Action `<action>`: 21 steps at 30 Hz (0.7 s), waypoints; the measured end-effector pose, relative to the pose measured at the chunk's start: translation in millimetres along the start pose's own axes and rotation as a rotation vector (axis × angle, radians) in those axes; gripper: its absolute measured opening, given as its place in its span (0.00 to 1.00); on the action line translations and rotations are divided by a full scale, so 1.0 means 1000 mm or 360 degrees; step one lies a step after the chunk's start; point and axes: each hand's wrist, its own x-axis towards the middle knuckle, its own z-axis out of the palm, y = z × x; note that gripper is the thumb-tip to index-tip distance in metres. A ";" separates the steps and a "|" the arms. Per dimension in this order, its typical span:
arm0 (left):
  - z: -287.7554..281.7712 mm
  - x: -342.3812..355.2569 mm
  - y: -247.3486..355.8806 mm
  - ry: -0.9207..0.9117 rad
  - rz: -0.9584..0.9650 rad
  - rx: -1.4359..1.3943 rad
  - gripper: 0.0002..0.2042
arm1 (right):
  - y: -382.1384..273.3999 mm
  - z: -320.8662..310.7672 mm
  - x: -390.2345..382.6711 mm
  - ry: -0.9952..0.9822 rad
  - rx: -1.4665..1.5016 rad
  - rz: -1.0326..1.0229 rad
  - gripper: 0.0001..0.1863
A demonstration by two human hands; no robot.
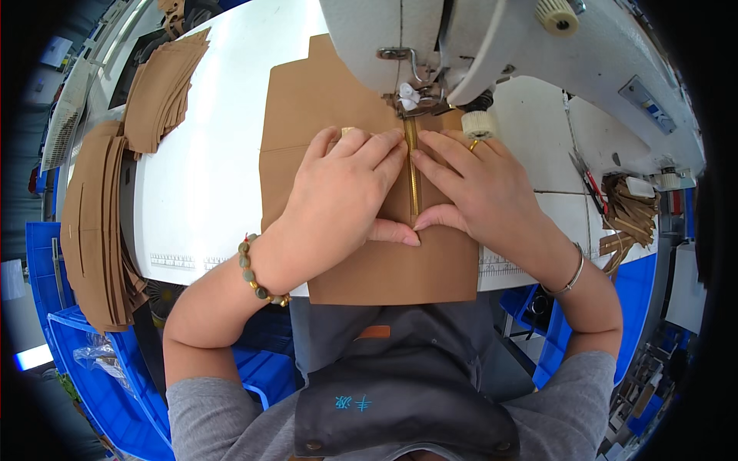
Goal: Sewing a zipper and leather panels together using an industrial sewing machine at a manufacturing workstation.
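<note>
A brown panel of leather-like material (392, 273) lies on the white sewing table under the needle area of a sewing machine (492, 54). A gold-toothed zipper (414, 180) runs lengthwise down it, its far end under the presser foot (419, 107). My left hand (346, 177) rests flat on the panel left of the zipper, fingertips along its edge. On the other side my right hand (480, 180) lies with its fingers stretched toward the zipper. Both thumbs reach inward and nearly meet at the zipper's near end. The needle tip is hard to make out.
Stacks of brown pieces (96, 223) stand at the left edge, with another pile (165, 88) behind. Red-handled scissors or snips (592, 180) and a bundle of brown strips (630, 211) lie at the right. Blue bins (108, 376) sit below the table.
</note>
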 end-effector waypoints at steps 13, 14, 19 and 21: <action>0.009 0.011 -0.012 0.0158 -0.0030 0.0024 0.43 | 0.008 0.008 0.003 0.0006 0.0049 0.0145 0.32; 0.010 0.009 -0.010 0.0188 -0.0052 -0.0007 0.40 | 0.006 0.006 0.001 -0.0007 0.0101 0.0141 0.30; 0.012 -0.014 0.012 0.0237 -0.0047 -0.0048 0.25 | -0.008 -0.008 -0.011 -0.0019 0.0206 -0.0012 0.24; 0.012 -0.018 0.016 0.0250 -0.0022 -0.0031 0.20 | -0.012 -0.012 -0.013 -0.0119 0.0249 0.0023 0.24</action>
